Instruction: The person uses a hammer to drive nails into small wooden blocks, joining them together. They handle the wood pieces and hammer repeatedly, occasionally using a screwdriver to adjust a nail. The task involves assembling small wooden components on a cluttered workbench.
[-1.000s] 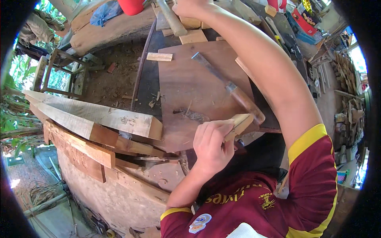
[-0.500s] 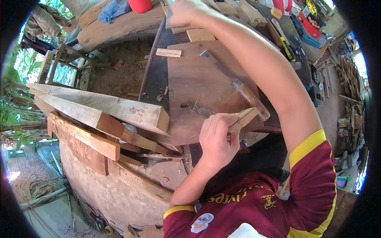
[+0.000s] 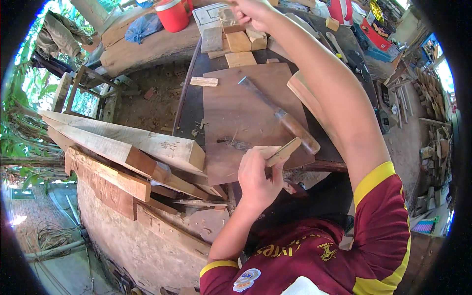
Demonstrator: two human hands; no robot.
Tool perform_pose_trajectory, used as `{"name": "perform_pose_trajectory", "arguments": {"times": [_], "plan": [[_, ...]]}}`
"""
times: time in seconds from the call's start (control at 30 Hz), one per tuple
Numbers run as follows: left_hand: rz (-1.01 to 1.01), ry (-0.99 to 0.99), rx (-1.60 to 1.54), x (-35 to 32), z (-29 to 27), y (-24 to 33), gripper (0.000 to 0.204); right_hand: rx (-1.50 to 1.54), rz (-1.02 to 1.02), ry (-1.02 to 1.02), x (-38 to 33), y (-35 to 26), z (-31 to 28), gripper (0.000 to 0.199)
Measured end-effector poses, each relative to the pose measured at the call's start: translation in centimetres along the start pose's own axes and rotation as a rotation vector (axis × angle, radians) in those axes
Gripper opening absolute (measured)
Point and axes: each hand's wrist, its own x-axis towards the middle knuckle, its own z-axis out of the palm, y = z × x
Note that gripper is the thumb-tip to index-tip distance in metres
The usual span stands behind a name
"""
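Observation:
My left hand (image 3: 259, 178) is closed around a small flat piece of wood (image 3: 283, 151), which sticks out past the thumb and fingers toward the right. Just beyond it, a chisel (image 3: 298, 131) with a wooden handle lies aslant on a brown board (image 3: 236, 105). Stretched far out, my right hand (image 3: 251, 12) is partly cut off by the top edge. Its fingers look apart, with one reaching left near a pale sheet with drawn lines (image 3: 206, 18). Several small wood blocks (image 3: 238, 42) lie below that hand.
Long squared timbers (image 3: 169, 150) are stacked at the left. A red mug (image 3: 173, 15) and a blue plastic bag (image 3: 142, 27) stand on a thick slab (image 3: 142, 51) at the far left. A thin wood strip (image 3: 204, 81) lies by the board; a box (image 3: 378, 42) is at the far right.
My right hand has moved right, and the lined sheet and more blocks now show. My left hand has turned the wood piece, so its narrow edge shows. The view has shifted slightly.

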Motion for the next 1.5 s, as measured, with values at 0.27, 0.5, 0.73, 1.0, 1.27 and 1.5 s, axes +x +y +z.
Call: {"name": "perform_pose_trajectory", "arguments": {"times": [0.27, 0.5, 0.73, 1.0, 1.27, 1.5], "plan": [[0.013, -0.027, -0.029, 0.0, 0.2, 0.3, 0.026, 0.714, -0.151, -0.441, -9.4, -8.8, -7.2, 0.024], [-0.074, 0.012, 0.036, 0.3, 0.3, 1.1, 0.029, 0.398, 0.068, -0.508, -21.4, -15.8, -14.4, 0.02], [-0.107, 0.037, 0.027, 0.0, 0.4, 1.5, 0.026, 0.314, 0.191, -0.123, -34.7, -11.5, -15.7, 0.023], [-0.142, 0.03, 0.009, 0.3, 0.2, 1.5, 0.022, 0.244, 0.176, 0.208, -42.4, -4.4, -16.1, 0.025], [-0.216, -0.043, -0.077, 0.8, -0.7, 1.6, 0.02, 0.196, 0.196, 0.098, -42.9, -5.9, -15.1, 0.038], [-0.181, -0.02, -0.066, 0.7, -0.3, 1.3, 0.02, 0.233, -0.105, 0.054, -42.7, -4.7, -11.8, 0.031]]}}
